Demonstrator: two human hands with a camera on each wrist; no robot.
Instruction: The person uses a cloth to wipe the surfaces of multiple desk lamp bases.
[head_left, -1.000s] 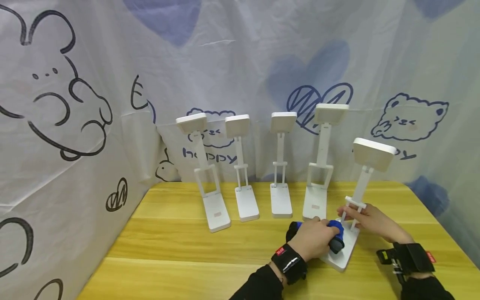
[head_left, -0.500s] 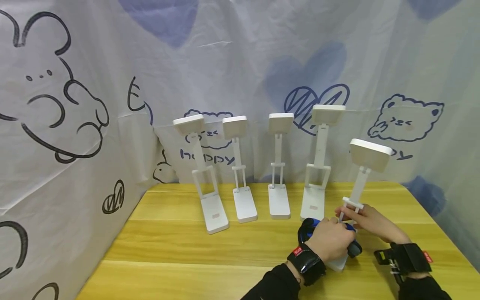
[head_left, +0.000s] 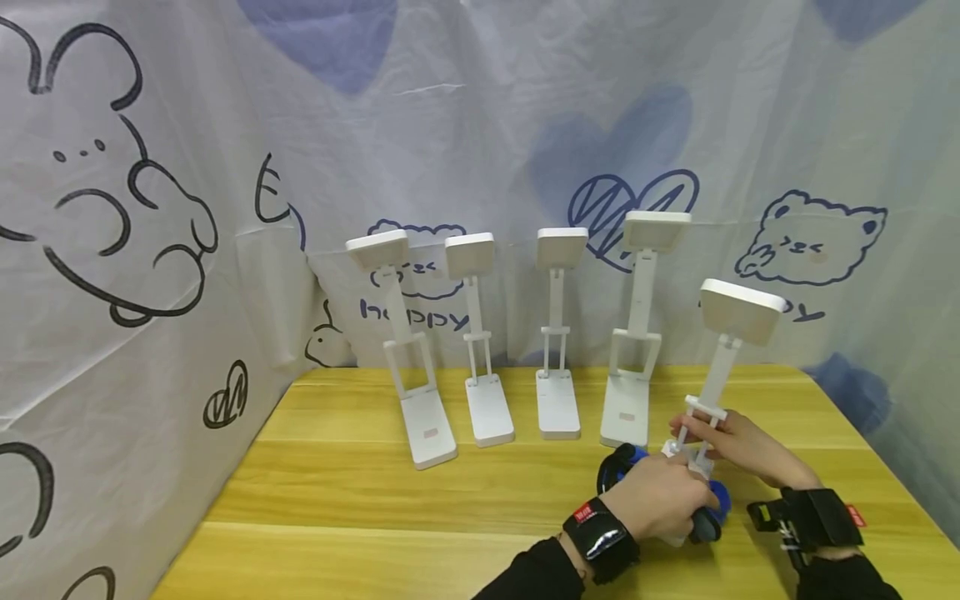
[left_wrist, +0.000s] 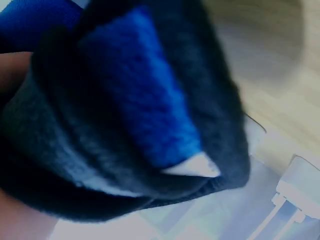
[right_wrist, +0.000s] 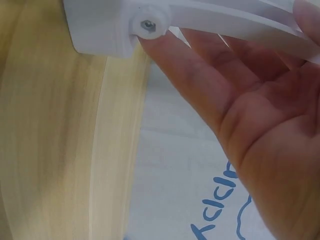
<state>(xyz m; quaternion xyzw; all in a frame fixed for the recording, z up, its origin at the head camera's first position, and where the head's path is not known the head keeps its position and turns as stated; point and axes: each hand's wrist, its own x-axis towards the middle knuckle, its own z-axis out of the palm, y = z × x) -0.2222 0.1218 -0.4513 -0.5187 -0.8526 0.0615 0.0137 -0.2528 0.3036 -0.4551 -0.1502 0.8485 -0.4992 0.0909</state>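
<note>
At the right of the table, a white desk lamp point(head_left: 742, 312) with a square head stands up from its flat base. My left hand point(head_left: 660, 498) grips a blue and black cloth point(head_left: 618, 468) and presses it on the base, hiding much of it. Folds of that cloth point(left_wrist: 145, 90) fill the left wrist view. My right hand point(head_left: 753, 442) holds the lamp's lower arm just above the base. In the right wrist view, fingers point(right_wrist: 195, 75) lie along the white arm point(right_wrist: 235, 22), one fingertip right at the hinge screw point(right_wrist: 148, 25).
Several similar white lamps stand in a row at the back: one point(head_left: 423, 425) at the left, two point(head_left: 490, 412) point(head_left: 557, 408) in the middle and one point(head_left: 626, 408) close beside my left hand. A printed curtain point(head_left: 480, 125) hangs behind the wooden table point(head_left: 337, 500).
My left hand has moved right over the lamp base with the cloth, then slightly back toward me, uncovering the base near the hinge. My right hand keeps its hold on the arm.
</note>
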